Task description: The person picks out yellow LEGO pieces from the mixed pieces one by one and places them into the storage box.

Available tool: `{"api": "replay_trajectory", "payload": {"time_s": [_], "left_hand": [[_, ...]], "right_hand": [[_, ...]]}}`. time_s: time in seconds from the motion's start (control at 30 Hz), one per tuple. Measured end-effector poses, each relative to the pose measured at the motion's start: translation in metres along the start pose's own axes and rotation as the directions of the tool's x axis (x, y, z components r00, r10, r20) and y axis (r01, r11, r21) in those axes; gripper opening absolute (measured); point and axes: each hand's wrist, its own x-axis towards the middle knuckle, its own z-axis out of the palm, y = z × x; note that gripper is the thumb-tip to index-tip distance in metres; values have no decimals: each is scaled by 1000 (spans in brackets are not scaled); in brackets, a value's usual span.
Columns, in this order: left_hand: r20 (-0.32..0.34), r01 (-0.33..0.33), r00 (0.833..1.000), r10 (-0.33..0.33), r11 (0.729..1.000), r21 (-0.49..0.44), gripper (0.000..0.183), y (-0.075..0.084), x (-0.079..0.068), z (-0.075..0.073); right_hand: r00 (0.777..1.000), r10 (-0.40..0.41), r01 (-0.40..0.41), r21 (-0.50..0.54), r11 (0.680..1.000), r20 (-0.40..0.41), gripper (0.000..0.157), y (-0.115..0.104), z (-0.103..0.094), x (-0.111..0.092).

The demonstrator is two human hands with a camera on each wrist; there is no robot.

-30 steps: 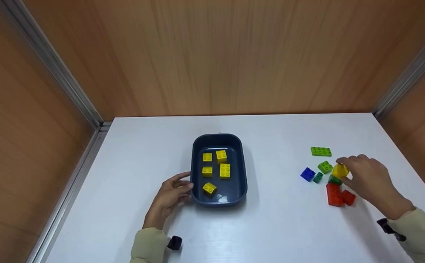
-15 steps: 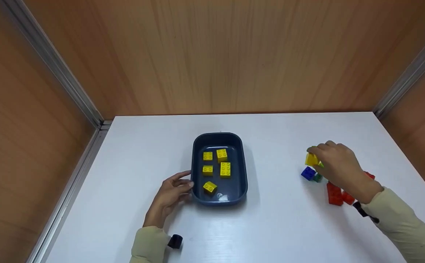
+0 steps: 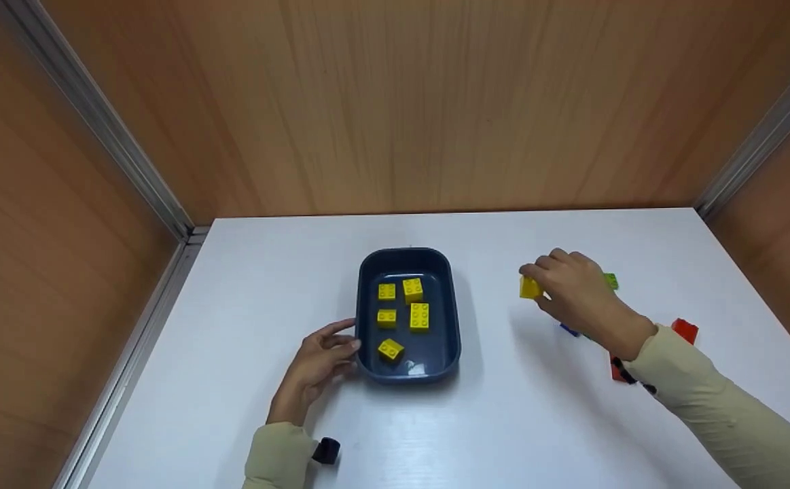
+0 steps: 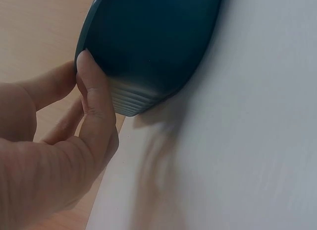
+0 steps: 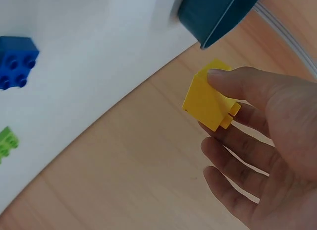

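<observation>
My right hand [image 3: 575, 288] holds a yellow toy brick [image 3: 530, 288] between thumb and fingers, above the table to the right of the tray. In the right wrist view this brick [image 5: 210, 98] has a slanted side and two studs showing, with the thumb on one face. My left hand [image 3: 320, 367] touches the left side of a dark blue tray [image 3: 454, 326], fingertips right at its rim. The left wrist view shows the thumb against the outer wall [image 4: 148, 46]. Several yellow bricks [image 3: 419, 317] lie apart from each other inside the tray.
On the right of the white table [image 3: 503, 421] lie a blue brick [image 5: 17, 61], a light green brick [image 3: 611, 280] and red bricks [image 3: 685, 330], partly hidden behind the right arm. Wooden panels [image 3: 435, 102] stand behind and at both sides.
My right hand has carried the yellow brick leftward from the loose bricks toward the tray, uncovering a red brick at the far right. The left hand and tray stay in place.
</observation>
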Motion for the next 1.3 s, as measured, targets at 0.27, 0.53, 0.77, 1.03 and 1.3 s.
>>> {"api": "replay_trajectory", "payload": {"time_s": [0.27, 0.53, 0.77, 1.03, 1.3], "left_hand": [[-17, 4, 1000, -4, 1000, 14, 49, 1, -1, 1], [-10, 4, 1000, -4, 1000, 8, 49, 0, -1, 1], [-2, -8, 1000, 8, 1000, 9, 49, -2, 0, 0], [0, -6, 1000, 6, 1000, 10, 49, -1, 0, 0], [-3, -1, 1000, 2, 1000, 14, 48, -1, 0, 0]], "right_hand": [[998, -59, 60, -32, 998, 15, 44, -20, 1, 20], [987, -162, 160, -101, 982, -15, 37, -42, 0, 40], [975, -220, 219, -115, 969, 5, 36, -60, 3, 52], [958, -281, 287, -132, 949, 60, 33, -80, 9, 61], [934, -336, 353, -175, 919, 119, 36, -98, 17, 70]]}}
